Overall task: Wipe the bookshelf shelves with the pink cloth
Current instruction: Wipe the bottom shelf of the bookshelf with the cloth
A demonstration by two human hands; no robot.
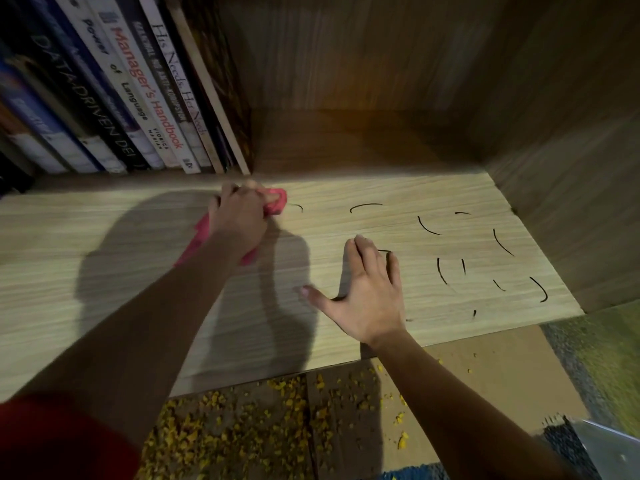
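My left hand grips the bunched pink cloth and presses it on the light wooden shelf, just in front of the row of books. Part of the cloth trails out under my wrist. My right hand lies flat on the shelf with fingers straight and thumb spread, to the right of the cloth. Several dark curved pen-like marks are scattered over the shelf's right half, from beside the cloth to the right wall.
A row of upright books fills the shelf's back left. The cabinet's side wall closes the right end and a back panel stands behind. Below the shelf edge, yellow crumbs litter a brown floor.
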